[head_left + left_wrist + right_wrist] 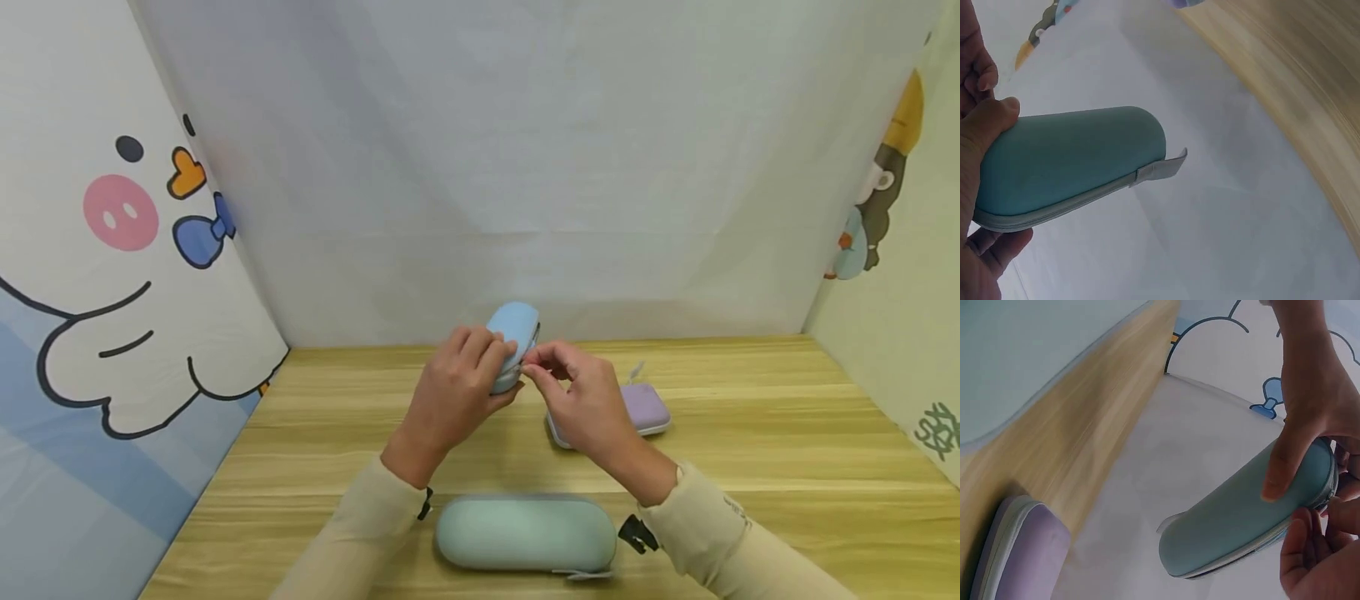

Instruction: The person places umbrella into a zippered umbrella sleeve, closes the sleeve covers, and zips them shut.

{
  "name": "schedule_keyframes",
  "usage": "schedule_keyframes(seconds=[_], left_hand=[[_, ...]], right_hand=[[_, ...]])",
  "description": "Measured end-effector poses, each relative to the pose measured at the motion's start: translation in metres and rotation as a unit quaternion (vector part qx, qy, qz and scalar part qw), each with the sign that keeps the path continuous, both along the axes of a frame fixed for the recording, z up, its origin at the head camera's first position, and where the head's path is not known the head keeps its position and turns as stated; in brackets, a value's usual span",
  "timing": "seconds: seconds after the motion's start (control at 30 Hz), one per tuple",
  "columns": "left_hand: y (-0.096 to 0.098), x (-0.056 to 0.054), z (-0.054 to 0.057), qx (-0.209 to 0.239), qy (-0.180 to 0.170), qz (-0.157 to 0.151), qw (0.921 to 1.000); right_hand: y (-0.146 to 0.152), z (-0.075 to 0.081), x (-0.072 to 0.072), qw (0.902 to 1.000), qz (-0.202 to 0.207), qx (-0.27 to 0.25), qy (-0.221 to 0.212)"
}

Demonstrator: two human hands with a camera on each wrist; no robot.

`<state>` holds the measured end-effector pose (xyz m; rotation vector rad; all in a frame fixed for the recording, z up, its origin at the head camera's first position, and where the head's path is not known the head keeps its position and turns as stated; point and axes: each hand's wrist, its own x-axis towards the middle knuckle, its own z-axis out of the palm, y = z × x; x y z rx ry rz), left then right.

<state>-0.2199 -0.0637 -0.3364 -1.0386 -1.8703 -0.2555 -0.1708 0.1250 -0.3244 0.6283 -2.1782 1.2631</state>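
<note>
A blue zippered hard case [516, 323] is held up off the table, tilted, with its zipper seam along one side. My left hand [459, 379] grips it around the body, thumb on one face and fingers on the other. At the near end of the seam, the thumb and index finger of my right hand [588, 400] pinch the zipper pull, which the fingertips mostly hide. In the left wrist view a grey fabric tab [1163, 169] sticks out from the far end of the case. The right wrist view shows a narrow dark gap along part of the seam.
A pale green long case [527, 533] lies on the wooden table [337, 467] near its front edge, below the forearms. Partly behind my right hand lies a purple case [647, 408] with white trim. A white cloth backdrop [487, 167] rises behind the table, with printed panels either side.
</note>
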Motion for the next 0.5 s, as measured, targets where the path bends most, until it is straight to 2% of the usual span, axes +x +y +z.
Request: schedule_keyframes(seconds=[0.1, 0.27, 0.37, 0.5], left_hand=[[0.000, 0.000, -0.002, -0.009, -0.023, 0.008, 0.9997], [0.000, -0.001, -0.006, -0.015, -0.078, 0.011, 0.9968], [0.000, -0.003, -0.008, -0.019, -0.076, 0.010, 0.9969], [-0.003, -0.004, -0.007, -0.006, -0.058, 0.005, 0.9983]], right_hand=[[0.000, -0.002, -0.001, 1.0000, 0.003, 0.004, -0.001], [-0.002, -0.009, -0.003, 0.9990, 0.038, -0.019, -0.016], [-0.002, -0.011, -0.002, 0.9973, 0.044, -0.045, -0.036], [0.003, -0.009, -0.004, 0.9904, 0.041, -0.096, -0.091]])
